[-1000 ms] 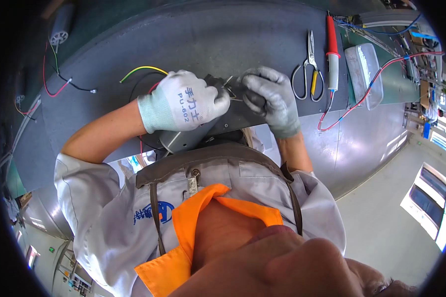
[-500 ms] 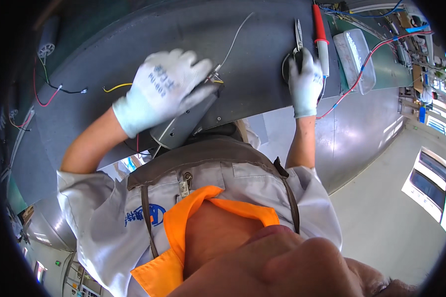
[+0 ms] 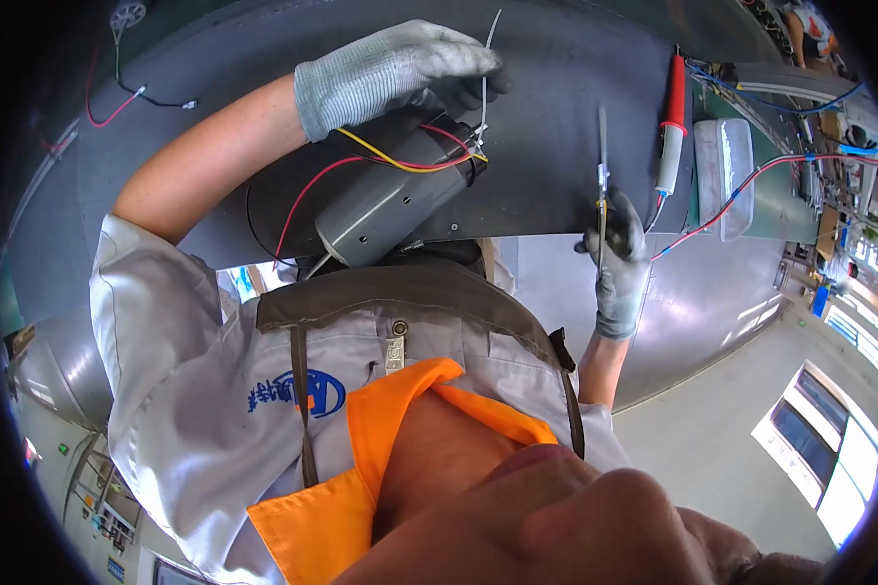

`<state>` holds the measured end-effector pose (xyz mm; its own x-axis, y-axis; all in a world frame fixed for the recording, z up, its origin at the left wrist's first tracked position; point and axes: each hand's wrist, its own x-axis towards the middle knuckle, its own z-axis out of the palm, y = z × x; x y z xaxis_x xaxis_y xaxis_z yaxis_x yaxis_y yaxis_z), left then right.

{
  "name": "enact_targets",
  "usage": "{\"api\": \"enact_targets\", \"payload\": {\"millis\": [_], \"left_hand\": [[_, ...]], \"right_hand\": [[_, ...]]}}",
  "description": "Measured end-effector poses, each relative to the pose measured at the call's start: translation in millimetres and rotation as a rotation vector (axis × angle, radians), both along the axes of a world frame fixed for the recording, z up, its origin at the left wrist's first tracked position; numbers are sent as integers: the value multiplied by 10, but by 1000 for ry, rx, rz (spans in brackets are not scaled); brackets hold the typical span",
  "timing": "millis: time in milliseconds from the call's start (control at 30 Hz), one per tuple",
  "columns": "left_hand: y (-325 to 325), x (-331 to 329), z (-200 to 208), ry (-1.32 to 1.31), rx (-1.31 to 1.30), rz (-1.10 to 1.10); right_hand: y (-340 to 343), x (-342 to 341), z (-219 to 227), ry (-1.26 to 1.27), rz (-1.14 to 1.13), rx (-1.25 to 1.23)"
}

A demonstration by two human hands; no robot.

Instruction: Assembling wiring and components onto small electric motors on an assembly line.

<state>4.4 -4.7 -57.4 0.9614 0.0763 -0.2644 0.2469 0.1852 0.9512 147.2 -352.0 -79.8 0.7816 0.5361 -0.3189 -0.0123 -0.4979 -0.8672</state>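
Gripping the scissors [image 3: 603, 161] with their blades toward the far side, the right hand [image 3: 622, 261] is poised by the near edge of the worktop [image 3: 546, 127]. The scissors show edge-on, so how wide the blades stand I cannot tell. Farther left, the left hand [image 3: 405, 70] keeps its fingers narrow around a thin white strip [image 3: 484, 102]; whether they pinch it or merely overlap it is unclear. The strip extends from the far right end of a grey cylinder [image 3: 390, 216], which lies slanted at the near edge, close to the brown apron [image 3: 380, 302]. A yellow wire [image 3: 382, 156] and a red wire [image 3: 300, 207] loop from that same end.

Both wires run right beside the base of the strip, so a blade closing there at a careless angle could nick their insulation. Higher up, it could catch a gloved fingertip instead. The cylinder is round, with no hand visibly steadying it; a hard tug on the strip could roll it or drag it askew.
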Motion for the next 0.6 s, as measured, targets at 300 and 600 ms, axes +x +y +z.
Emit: {"api": "enact_targets", "payload": {"millis": [300,600], "left_hand": [[25,-33,-60,-58,-36,9],[414,-670,264,-405,169,-244]], "right_hand": [[757,-89,400,-314,825,-64],[574,49,193,-747,682,-196]]}}
